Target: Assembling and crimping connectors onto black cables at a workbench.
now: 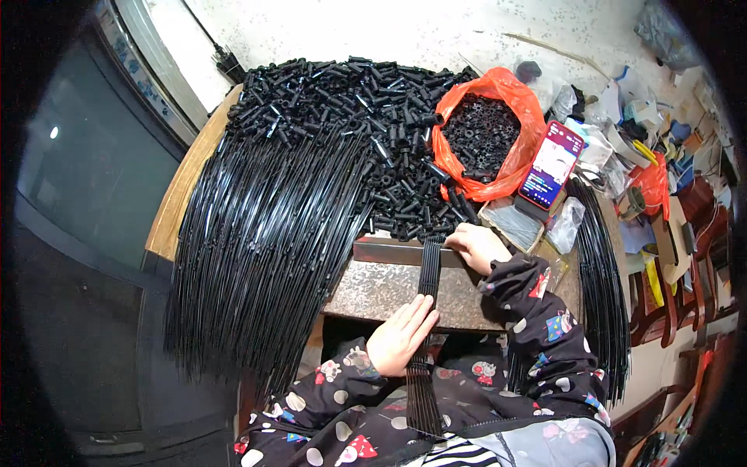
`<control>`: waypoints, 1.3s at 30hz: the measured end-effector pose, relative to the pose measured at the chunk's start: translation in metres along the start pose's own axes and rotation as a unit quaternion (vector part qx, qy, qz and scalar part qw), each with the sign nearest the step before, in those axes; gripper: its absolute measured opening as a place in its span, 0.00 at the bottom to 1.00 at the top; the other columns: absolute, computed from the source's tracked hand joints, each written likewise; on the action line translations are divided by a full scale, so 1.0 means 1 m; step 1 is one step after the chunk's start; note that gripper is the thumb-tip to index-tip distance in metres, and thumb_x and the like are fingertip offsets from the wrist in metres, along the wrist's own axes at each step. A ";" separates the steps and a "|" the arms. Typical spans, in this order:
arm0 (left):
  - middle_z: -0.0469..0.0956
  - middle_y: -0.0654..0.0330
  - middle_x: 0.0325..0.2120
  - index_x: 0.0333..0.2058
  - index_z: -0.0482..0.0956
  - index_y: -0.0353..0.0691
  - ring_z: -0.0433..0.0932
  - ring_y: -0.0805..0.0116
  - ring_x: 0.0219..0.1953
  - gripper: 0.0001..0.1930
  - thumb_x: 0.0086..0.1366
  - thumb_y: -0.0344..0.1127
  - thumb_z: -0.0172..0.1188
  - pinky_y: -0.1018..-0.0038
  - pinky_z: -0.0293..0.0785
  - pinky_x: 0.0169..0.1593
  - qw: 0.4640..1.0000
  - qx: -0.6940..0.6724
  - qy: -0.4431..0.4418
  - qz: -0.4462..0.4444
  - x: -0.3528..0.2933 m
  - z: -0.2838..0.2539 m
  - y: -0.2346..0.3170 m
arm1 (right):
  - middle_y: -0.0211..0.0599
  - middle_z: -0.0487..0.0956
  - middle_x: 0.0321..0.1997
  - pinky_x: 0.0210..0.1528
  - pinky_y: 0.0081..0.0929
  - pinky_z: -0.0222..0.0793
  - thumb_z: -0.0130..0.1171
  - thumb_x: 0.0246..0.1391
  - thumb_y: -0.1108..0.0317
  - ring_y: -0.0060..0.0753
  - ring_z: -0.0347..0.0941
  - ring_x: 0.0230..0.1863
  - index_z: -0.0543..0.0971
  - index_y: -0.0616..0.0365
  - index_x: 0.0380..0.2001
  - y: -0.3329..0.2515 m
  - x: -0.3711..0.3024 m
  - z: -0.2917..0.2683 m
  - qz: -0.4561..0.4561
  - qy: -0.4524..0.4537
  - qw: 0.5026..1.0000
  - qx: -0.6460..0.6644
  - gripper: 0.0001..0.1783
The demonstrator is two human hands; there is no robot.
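A narrow row of thin black rods runs from the metal bar on the worktop down over my lap. My left hand lies across the row with its fingers stretched out, flat against the rods. Beside the row's upper end, my right hand has its fingers bent together over the bar. Whatever its fingertips pinch is too small or too hidden to name. Small black fittings sit on the rods' upper ends. Just beyond the bar spreads a heap of short black tubular pieces.
Many long black rods hang over the table's left side. An orange bag of small black parts stands at the back right, next to a propped phone and a clear tray. More rods hang at the right. Clutter fills the far right.
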State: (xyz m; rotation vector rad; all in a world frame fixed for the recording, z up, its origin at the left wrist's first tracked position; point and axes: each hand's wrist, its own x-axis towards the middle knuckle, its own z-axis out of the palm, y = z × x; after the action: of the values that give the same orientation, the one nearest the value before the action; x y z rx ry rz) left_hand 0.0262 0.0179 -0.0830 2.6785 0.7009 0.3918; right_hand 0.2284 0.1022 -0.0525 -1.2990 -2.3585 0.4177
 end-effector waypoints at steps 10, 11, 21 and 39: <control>0.48 0.41 0.46 0.44 0.53 0.29 0.50 0.48 0.49 0.38 0.32 0.42 0.56 0.65 0.47 0.50 0.999 0.040 0.003 0.000 -0.001 0.002 0.000 | 0.36 0.68 0.23 0.28 0.27 0.62 0.45 0.35 0.71 0.38 0.66 0.26 0.71 0.56 0.23 -0.006 -0.003 0.002 0.019 0.032 0.999 -0.005 0.07; 0.49 0.41 0.46 0.44 0.54 0.28 0.50 0.48 0.49 0.38 0.32 0.42 0.55 0.65 0.48 0.50 0.999 0.037 0.008 0.007 -0.001 0.003 0.000 | 0.36 0.68 0.23 0.29 0.27 0.62 0.46 0.35 0.71 0.37 0.66 0.26 0.71 0.56 0.22 -0.007 -0.005 0.001 0.025 0.036 0.999 0.008 0.07; 0.49 0.43 0.46 0.44 0.53 0.29 0.50 0.49 0.49 0.38 0.33 0.41 0.55 0.66 0.47 0.50 0.999 0.034 0.009 0.007 -0.001 0.002 0.000 | 0.34 0.67 0.22 0.27 0.26 0.61 0.49 0.33 0.70 0.36 0.64 0.26 0.70 0.56 0.21 -0.010 0.001 0.002 0.013 0.017 0.995 -0.096 0.06; 0.50 0.45 0.47 0.44 0.54 0.30 0.50 0.53 0.50 0.37 0.33 0.42 0.55 0.67 0.49 0.48 0.996 0.081 -0.015 0.020 -0.001 0.000 0.000 | 0.35 0.66 0.22 0.29 0.27 0.60 0.50 0.34 0.72 0.37 0.63 0.27 0.71 0.57 0.21 0.001 -0.029 -0.016 0.025 0.058 0.997 -0.039 0.05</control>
State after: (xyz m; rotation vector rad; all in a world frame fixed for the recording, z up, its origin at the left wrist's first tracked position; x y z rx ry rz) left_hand 0.0251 0.0175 -0.0836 2.8483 0.6997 0.3177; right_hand 0.2509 0.0794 -0.0453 -1.3815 -2.2699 0.2592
